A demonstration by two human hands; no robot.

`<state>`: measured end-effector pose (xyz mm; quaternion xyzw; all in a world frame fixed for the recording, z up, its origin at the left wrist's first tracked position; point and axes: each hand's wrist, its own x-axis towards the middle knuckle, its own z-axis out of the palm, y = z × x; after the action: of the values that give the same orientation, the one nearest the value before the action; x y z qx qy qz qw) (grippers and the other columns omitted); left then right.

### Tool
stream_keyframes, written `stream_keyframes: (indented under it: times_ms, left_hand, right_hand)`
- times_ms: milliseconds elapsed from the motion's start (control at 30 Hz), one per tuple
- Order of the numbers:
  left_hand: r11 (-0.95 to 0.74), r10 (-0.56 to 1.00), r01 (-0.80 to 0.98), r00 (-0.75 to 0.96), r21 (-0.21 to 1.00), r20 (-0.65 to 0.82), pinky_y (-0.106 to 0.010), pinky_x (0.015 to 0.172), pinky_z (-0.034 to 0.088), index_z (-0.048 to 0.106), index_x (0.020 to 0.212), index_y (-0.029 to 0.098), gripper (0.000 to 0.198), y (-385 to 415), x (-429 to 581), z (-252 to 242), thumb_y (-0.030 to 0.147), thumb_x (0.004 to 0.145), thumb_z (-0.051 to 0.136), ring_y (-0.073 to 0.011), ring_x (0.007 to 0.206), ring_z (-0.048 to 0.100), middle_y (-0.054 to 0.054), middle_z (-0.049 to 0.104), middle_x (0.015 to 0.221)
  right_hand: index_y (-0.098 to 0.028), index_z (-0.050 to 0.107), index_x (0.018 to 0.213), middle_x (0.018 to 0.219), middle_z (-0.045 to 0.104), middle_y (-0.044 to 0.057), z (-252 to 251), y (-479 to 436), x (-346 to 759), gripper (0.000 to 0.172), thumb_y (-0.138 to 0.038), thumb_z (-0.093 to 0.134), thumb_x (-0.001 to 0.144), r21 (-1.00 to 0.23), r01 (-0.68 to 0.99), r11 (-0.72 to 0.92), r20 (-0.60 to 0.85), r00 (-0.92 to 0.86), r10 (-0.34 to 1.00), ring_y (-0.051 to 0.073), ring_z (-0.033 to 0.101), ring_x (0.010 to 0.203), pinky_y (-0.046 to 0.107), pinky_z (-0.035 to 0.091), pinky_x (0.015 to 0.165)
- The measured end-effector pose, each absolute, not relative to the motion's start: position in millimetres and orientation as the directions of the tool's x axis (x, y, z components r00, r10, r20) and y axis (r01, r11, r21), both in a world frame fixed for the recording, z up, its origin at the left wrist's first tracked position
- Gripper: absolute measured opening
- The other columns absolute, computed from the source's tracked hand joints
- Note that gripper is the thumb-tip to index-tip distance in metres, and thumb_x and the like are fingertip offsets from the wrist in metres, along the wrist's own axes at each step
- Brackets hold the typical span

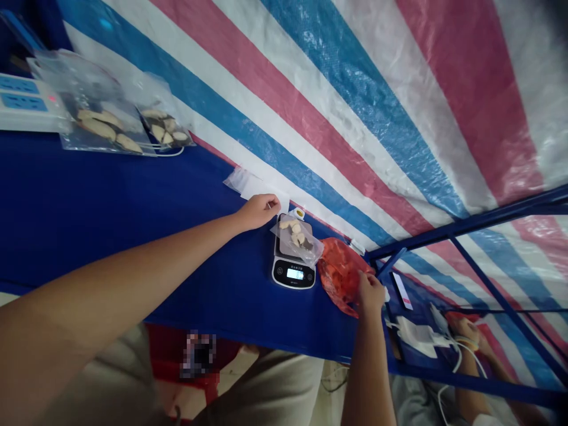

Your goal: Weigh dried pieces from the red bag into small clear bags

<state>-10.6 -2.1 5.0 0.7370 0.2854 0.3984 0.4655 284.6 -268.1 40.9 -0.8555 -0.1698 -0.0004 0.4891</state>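
Weighing seems in hand, the clear bag (296, 233) on the scale (293, 273); left hand (261, 211) with fingers curled, hold unclear, right hand (371, 290) pinching the red bag (338, 267); next calls for not jarring the scale

The left arm (146, 275) stretches in from 8 o'clock, its left hand (260, 211) near centre with fingers curled toward the thumb. The right forearm (369, 367) rises from 5 o'clock; the right hand (371, 291) sits at 4, fingers bent.

Free tabletop (231, 290) left of scale (293, 274)
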Motion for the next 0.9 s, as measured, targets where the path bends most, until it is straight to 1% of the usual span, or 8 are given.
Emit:
stream_keyframes:
  times_ms: [133, 233, 300, 367, 533, 633, 800, 900]
  left_hand:
    - [-0.407, 0.784, 0.029, 0.525, 0.913, 0.333, -0.029, 0.068, 0.043, 0.065, 0.082, 0.017, 0.021, -1.8, -11.0, 3.8, 0.035, 0.086, 0.056, -0.0137, 0.068, 0.056, -0.002, 0.065, 0.077]
    - [-0.398, 0.786, 0.028, 0.525, 0.917, 0.325, -0.029, 0.07, 0.043, 0.064, 0.081, 0.017, 0.021, -2.1, -11.6, 4.8, 0.035, 0.086, 0.056, -0.0138, 0.069, 0.056, -0.002, 0.064, 0.077]
    - [-0.393, 0.788, 0.032, 0.528, 0.919, 0.318, -0.029, 0.07, 0.044, 0.064, 0.081, 0.016, 0.02, -2.6, -12.0, 6.1, 0.034, 0.086, 0.056, -0.0139, 0.069, 0.056, -0.002, 0.065, 0.078]
    - [-0.39, 0.788, 0.038, 0.531, 0.92, 0.312, -0.03, 0.071, 0.044, 0.064, 0.081, 0.016, 0.02, -3.0, -12.2, 7.2, 0.034, 0.086, 0.056, -0.0141, 0.07, 0.057, -0.002, 0.065, 0.078]
    - [-0.39, 0.79, 0.044, 0.529, 0.92, 0.309, -0.029, 0.07, 0.043, 0.064, 0.08, 0.017, 0.02, -3.5, -12.1, 8.0, 0.034, 0.085, 0.056, -0.0142, 0.069, 0.057, -0.002, 0.065, 0.078]
    - [-0.392, 0.787, 0.05, 0.536, 0.919, 0.306, -0.029, 0.069, 0.043, 0.064, 0.08, 0.017, 0.021, -2.8, -11.8, 7.0, 0.035, 0.085, 0.056, -0.0143, 0.068, 0.057, -0.002, 0.066, 0.077]
    - [-0.4, 0.783, 0.052, 0.538, 0.915, 0.312, -0.029, 0.069, 0.044, 0.065, 0.082, 0.018, 0.021, 0.0, -10.8, 2.5, 0.037, 0.086, 0.056, -0.0142, 0.068, 0.058, -0.002, 0.067, 0.079]
    - [-0.408, 0.778, 0.05, 0.542, 0.912, 0.318, -0.029, 0.069, 0.044, 0.065, 0.082, 0.018, 0.022, 0.6, -10.2, 0.5, 0.037, 0.086, 0.056, -0.0143, 0.069, 0.058, -0.001, 0.067, 0.078]
  right_hand:
    - [-0.023, 0.065, 0.075, 0.068, 0.068, 0.003, 57.6, -268.1, 278.8, 0.029, -0.051, 0.068, 0.068, -0.934, 0.192, -0.302, 0.046, 0.901, 0.431, 0.03, 0.069, 0.087, 0.039, 0.057, 0.078]
    - [-0.023, 0.065, 0.085, 0.091, 0.074, 0.007, 70.5, -265.2, 283.0, 0.03, -0.05, 0.055, 0.079, -0.998, -0.009, -0.058, -0.041, 0.812, 0.582, 0.025, 0.071, 0.095, 0.043, 0.059, 0.084]
    - [-0.023, 0.062, 0.082, 0.084, 0.072, 0.003, 71.4, -261.3, 288.3, 0.016, -0.036, 0.054, 0.081, -0.976, -0.187, 0.111, -0.073, 0.763, 0.642, 0.019, 0.072, 0.086, 0.036, 0.061, 0.081]
    - [-0.023, 0.058, 0.076, 0.07, 0.066, -0.002, 65.6, -256.1, 291.5, 0.005, -0.022, 0.055, 0.08, -0.949, -0.274, 0.157, -0.102, 0.737, 0.668, 0.012, 0.069, 0.071, 0.025, 0.059, 0.071]
    - [-0.022, 0.05, 0.068, 0.052, 0.046, -0.009, 51.3, -249.5, 276.8, 0.02, -0.02, 0.069, 0.075, -0.973, -0.197, -0.123, -0.221, 0.62, 0.753, 0.006, 0.039, 0.037, 0.013, 0.036, 0.036]
    - [-0.021, 0.05, 0.062, 0.047, 0.038, -0.01, 57.0, -250.5, 261.5, 0.029, -0.025, 0.078, 0.068, -0.947, -0.077, -0.311, -0.303, 0.533, 0.79, 0.005, 0.023, 0.035, 0.016, 0.021, 0.03]
    - [-0.023, 0.058, 0.074, 0.064, 0.059, -0.002, 68.2, -245.9, 247.7, 0.019, -0.036, 0.072, 0.073, -0.911, 0.209, -0.355, -0.166, 0.603, 0.781, 0.014, 0.049, 0.055, 0.024, 0.042, 0.049]
    - [-0.024, 0.06, 0.073, 0.064, 0.062, 0.001, 64.8, -245.3, 242.0, 0.017, -0.04, 0.064, 0.075, -0.854, 0.332, -0.4, -0.115, 0.63, 0.768, 0.018, 0.051, 0.057, 0.029, 0.043, 0.053]
